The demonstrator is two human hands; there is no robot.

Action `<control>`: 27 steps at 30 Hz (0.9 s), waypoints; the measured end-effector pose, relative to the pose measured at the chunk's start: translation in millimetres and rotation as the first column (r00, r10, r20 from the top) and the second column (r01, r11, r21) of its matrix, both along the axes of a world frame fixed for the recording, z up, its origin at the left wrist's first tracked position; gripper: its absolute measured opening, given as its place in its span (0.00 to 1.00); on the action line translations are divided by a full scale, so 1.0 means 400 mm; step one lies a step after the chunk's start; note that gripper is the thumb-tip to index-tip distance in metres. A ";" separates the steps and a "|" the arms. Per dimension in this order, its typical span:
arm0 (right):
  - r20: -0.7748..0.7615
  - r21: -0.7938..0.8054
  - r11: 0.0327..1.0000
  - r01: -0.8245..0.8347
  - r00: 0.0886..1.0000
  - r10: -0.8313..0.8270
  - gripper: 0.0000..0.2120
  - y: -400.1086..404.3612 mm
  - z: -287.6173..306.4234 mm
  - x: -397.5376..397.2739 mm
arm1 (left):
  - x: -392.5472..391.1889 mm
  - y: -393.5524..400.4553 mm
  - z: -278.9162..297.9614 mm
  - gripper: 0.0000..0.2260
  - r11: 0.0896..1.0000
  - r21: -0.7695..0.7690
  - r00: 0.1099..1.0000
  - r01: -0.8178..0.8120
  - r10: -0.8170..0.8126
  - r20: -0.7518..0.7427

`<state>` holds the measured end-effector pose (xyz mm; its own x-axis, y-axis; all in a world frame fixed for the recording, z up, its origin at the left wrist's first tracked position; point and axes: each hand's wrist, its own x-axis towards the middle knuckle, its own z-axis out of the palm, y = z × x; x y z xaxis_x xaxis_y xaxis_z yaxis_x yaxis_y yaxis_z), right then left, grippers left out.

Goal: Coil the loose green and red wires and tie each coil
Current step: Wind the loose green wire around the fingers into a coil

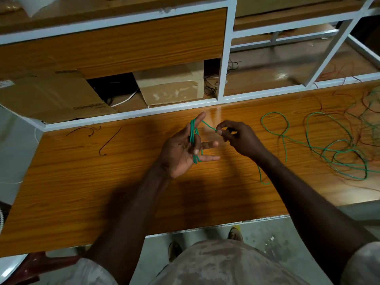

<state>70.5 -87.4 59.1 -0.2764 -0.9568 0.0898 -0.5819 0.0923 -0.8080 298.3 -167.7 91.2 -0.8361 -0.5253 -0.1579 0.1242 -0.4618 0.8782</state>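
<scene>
My left hand (181,149) is held palm up over the middle of the wooden table (102,192), fingers spread. A small green coil (194,140) is wound around those fingers, and the thumb presses on it. From the coil a short stretch of green wire runs right to my right hand (236,138), which pinches it between thumb and fingertips. The loose green wire (329,149) trails on in wide loops across the right side of the table. Thin red wire (366,103) lies tangled with it at the far right.
Short dark red wire scraps (107,142) lie on the table's left part. Behind the table stands a white-framed shelf (223,58) with cardboard boxes (170,83) and cables. The table's front edge is near my body; my feet show on the floor below.
</scene>
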 end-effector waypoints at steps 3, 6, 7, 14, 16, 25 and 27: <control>0.058 0.045 0.999 -0.027 0.998 0.024 0.10 0.027 -0.026 0.022 | -0.017 -0.010 -0.002 0.23 0.993 0.116 0.997 -0.007 0.016 -0.078; 0.072 0.098 0.989 -0.113 0.992 0.106 0.15 0.057 -0.059 0.048 | -0.031 -0.042 0.003 0.23 0.978 0.206 0.986 -0.011 0.045 -0.159; 0.099 0.129 0.982 -0.142 0.987 0.129 0.13 0.067 -0.070 0.054 | -0.034 -0.055 0.007 0.23 0.976 0.214 0.983 -0.022 0.061 -0.176; 0.155 0.209 0.903 -0.375 0.924 0.348 0.13 0.122 -0.060 0.101 | -0.039 -0.121 0.007 0.21 0.964 0.185 0.974 -0.190 0.208 -0.084; 0.179 0.181 0.891 -0.417 0.904 0.387 0.10 0.125 -0.015 0.105 | -0.031 -0.130 -0.008 0.20 0.967 0.113 0.973 -0.229 0.228 0.015; -0.007 0.038 0.959 -0.280 0.960 0.280 0.08 0.059 0.195 0.029 | -0.056 -0.066 -0.099 0.21 0.877 -0.480 0.884 0.024 0.205 0.420; -0.011 -0.031 0.982 -0.184 0.983 0.184 0.07 0.040 0.217 -0.007 | -0.059 -0.045 -0.122 0.20 0.895 -0.440 0.896 0.074 0.134 0.423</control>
<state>67.7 -71.3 145.8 -0.0949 -0.9879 0.1226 -0.5933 -0.0428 -0.8039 274.6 -185.9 42.4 -0.7193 -0.6491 -0.2477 -0.3067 -0.0233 0.9515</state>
